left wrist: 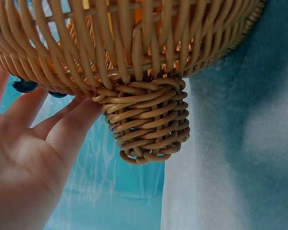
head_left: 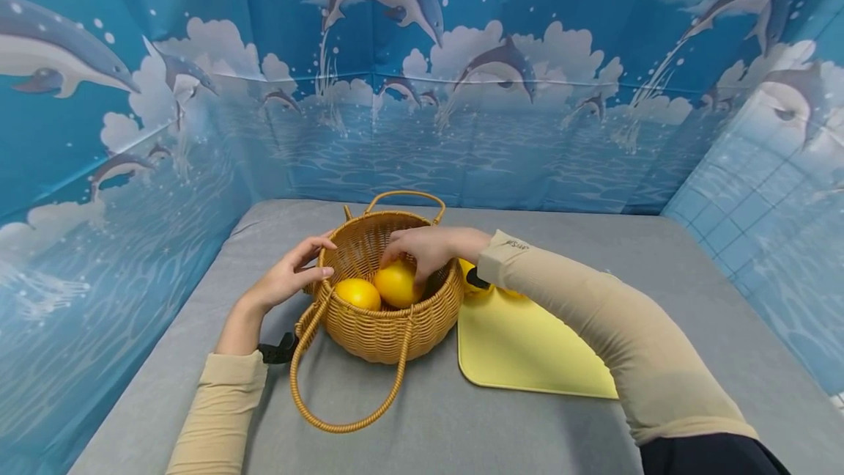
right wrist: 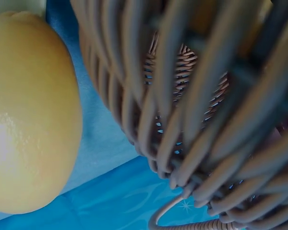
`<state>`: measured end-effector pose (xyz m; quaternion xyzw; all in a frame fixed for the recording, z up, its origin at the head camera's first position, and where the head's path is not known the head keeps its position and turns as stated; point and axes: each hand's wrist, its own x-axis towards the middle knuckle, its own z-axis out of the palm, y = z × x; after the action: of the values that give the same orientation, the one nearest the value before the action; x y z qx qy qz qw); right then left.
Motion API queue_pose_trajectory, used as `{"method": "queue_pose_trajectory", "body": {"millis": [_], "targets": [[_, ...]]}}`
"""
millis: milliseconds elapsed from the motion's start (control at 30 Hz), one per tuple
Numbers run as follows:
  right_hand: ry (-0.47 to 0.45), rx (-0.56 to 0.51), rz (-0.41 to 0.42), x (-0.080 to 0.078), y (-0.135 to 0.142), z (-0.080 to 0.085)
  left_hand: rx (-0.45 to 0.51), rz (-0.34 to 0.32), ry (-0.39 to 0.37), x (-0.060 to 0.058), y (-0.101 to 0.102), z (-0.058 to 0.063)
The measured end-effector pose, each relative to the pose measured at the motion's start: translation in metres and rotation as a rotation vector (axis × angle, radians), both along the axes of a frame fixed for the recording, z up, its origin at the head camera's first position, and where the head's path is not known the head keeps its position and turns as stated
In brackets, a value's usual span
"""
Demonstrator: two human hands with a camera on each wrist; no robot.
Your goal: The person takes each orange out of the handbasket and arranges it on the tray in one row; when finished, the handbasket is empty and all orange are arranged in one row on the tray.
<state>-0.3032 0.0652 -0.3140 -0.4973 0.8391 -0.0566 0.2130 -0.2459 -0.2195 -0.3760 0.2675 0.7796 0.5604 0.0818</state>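
A round wicker basket (head_left: 389,332) stands on the grey surface, its front handle hanging down. Inside it my right hand (head_left: 428,248) reaches over the rim and grips a lemon (head_left: 398,283). Another lemon (head_left: 357,293) lies beside that one. At the basket's left rim, my left hand (head_left: 283,278) rests with its thumb and fingertips on the edge. In the left wrist view the left hand (left wrist: 33,143) has its fingers extended against the wicker, beside a small woven knob (left wrist: 146,122). The right hand's fingertips are partly hidden behind the lemon.
A yellow mat (head_left: 527,350) lies right of the basket, partly under the right forearm. More lemons sit at its back edge; one lemon (right wrist: 31,115) shows large outside the basket in the right wrist view. Dolphin-printed curtains (head_left: 422,130) enclose the grey surface (head_left: 514,431).
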Motion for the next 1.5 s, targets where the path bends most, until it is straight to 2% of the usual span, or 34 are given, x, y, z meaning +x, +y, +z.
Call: {"method": "queue_pose_trajectory", "body": {"millis": [233, 400, 767, 1500], "targets": [[-0.047, -0.002, 0.0, 0.0, -0.003, -0.007, 0.007, -0.006, 0.0, 0.0, 0.001, 0.0], [-0.046, 0.006, -0.013, 0.001, -0.006, -0.008, 0.005, -0.004, 0.001, 0.0, 0.0, -0.001], [-0.022, 0.077, 0.018, 0.0, -0.009, -0.01, -0.009, 0.009, -0.001, 0.0, 0.0, 0.001], [-0.011, 0.098, 0.025, -0.001, -0.012, -0.015, -0.015, 0.017, -0.005, 0.0, 0.0, 0.0]]}}
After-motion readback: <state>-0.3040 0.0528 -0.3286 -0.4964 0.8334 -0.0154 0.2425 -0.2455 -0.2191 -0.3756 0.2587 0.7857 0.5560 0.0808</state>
